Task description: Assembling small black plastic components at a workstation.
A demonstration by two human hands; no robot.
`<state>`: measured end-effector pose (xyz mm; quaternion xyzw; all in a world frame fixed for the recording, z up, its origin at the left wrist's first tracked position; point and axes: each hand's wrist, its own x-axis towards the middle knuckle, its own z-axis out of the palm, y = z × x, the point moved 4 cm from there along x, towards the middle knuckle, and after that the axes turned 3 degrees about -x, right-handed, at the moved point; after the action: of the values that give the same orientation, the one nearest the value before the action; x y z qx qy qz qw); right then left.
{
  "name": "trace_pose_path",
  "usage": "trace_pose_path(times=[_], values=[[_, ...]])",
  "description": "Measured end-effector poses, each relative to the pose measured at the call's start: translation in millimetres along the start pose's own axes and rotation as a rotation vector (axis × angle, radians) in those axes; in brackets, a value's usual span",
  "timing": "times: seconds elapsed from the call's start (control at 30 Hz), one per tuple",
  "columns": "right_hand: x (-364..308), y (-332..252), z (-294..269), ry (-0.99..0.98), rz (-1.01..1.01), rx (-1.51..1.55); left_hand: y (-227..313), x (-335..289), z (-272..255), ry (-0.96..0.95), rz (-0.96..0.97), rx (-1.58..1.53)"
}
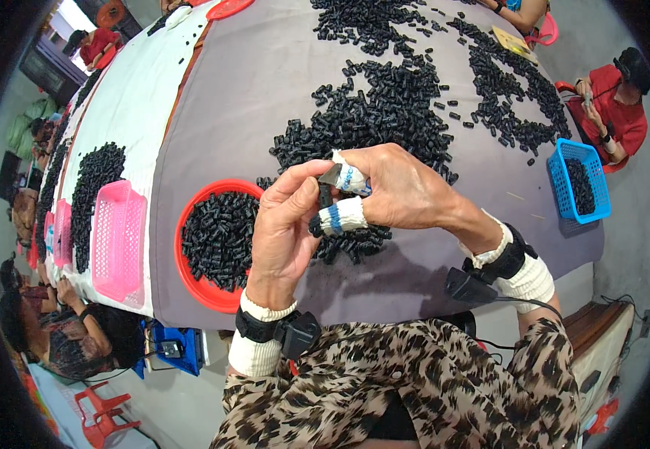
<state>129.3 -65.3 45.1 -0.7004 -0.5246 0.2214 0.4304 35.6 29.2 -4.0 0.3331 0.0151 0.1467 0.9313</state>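
Observation:
Above the table's near side, my left hand (276, 236) pinches a small black cylindrical part (325, 196) between thumb and fingers. Close against it is my right hand (407, 183), its thumb and a finger wrapped in white cloth strips with blue marks. Between the right fingers sticks out a small dark grey, flat pointed piece (330, 174), like a blade tip, touching or nearly touching the black part. Beyond and partly behind both hands spreads a large heap of similar black parts (385, 105). Left of my left hand stands a round red basin (216, 301) full of them.
A grey cloth (220, 112) covers the table. At the right edge stands a blue basket (583, 213) with black parts; a pink basket (119, 247) is at the left. Co-workers sit around, one in red (617, 112) at the right. Cables hang from my wrist straps.

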Motion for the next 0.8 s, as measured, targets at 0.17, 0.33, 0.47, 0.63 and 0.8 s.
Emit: trace_pose_path(times=[0.17,0.33,0.47,0.63,0.8], values=[[-0.7,2.0,-0.1,-0.072,0.026,-0.117,-0.5,0.7,-0.6,0.026,0.004,0.027],[-1.5,0.6,-2.2,-0.097,0.046,-0.103,0.0,0.0,2.2,0.025,0.002,0.049],[-2.5,3.3,-2.3,-0.083,-0.002,-0.113,1.1,-0.3,3.0,0.034,-0.003,0.084],[-3.4,5.2,-1.4,-0.094,-0.013,-0.101,0.4,-0.1,1.4,0.045,0.011,0.116],[-4.3,1.0,-0.2,-0.091,0.005,-0.021,0.7,-0.8,1.7,0.046,0.014,0.13]])
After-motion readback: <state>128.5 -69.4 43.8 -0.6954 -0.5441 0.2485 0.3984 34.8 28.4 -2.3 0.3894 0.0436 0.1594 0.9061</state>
